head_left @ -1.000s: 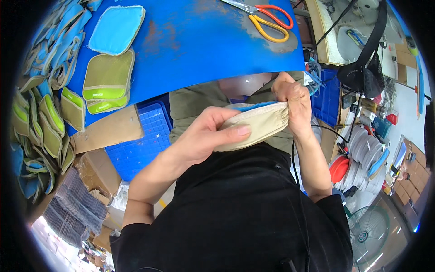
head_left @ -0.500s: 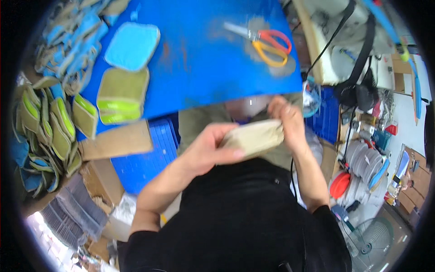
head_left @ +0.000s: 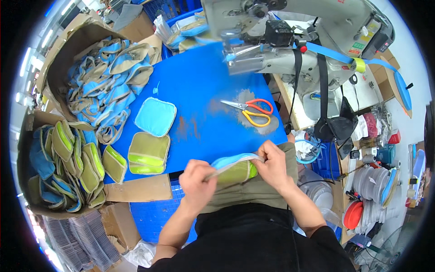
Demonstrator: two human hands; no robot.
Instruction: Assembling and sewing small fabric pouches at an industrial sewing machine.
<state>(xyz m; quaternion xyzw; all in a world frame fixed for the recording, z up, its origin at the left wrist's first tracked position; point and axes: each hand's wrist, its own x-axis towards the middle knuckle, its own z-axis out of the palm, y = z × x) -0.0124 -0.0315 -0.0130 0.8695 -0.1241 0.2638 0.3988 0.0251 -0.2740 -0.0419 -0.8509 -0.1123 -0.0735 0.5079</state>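
Pouch (head_left: 234, 172) lies between left grip (head_left: 196, 182) and right grip (head_left: 273, 169), each pinching one end.

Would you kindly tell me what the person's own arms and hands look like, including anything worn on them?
The left hand and right hand wear no gloves; the forearms are bare below short black sleeves.

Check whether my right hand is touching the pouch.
Touching: the head view shows the right hand pinching the pouch at its right end.
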